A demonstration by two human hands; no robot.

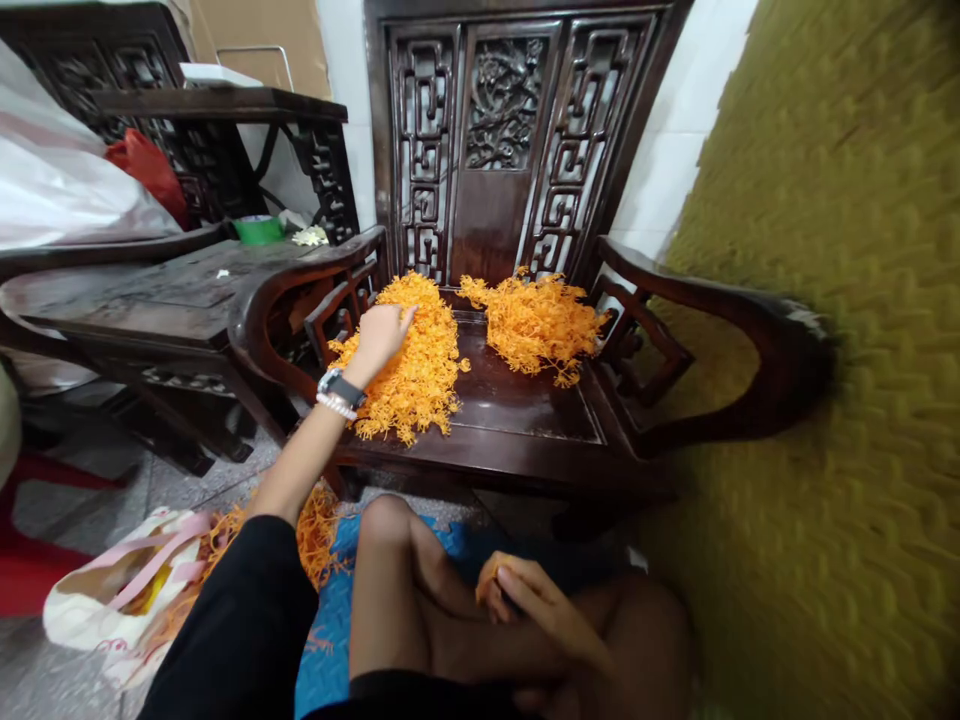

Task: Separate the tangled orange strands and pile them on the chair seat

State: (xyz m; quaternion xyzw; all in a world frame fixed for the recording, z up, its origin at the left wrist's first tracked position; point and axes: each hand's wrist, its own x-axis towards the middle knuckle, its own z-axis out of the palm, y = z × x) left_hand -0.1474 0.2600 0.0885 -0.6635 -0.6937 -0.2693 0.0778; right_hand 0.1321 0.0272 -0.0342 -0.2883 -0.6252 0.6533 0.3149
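My left hand (382, 336) reaches over the left heap of orange-yellow branching pieces (420, 385) on the wooden chair seat. Its fingers curl down out of sight against the heap, and the thumb points out to the right; what they hold is hidden. Low over my lap, my right hand (517, 588) is closed around a small orange piece (487, 580), which shows only in part between the fingers. A second heap of deeper orange branching pieces (544, 325) lies on the right side of the seat, apart from the left one.
The dark chair (525, 455) has curved armrests on both sides. On the floor at left, a white bag with pink handles (94, 605) lies by loose orange strands (319, 535) and a blue mat (330, 640). Green tape (259, 230) sits on a side table (150, 300).
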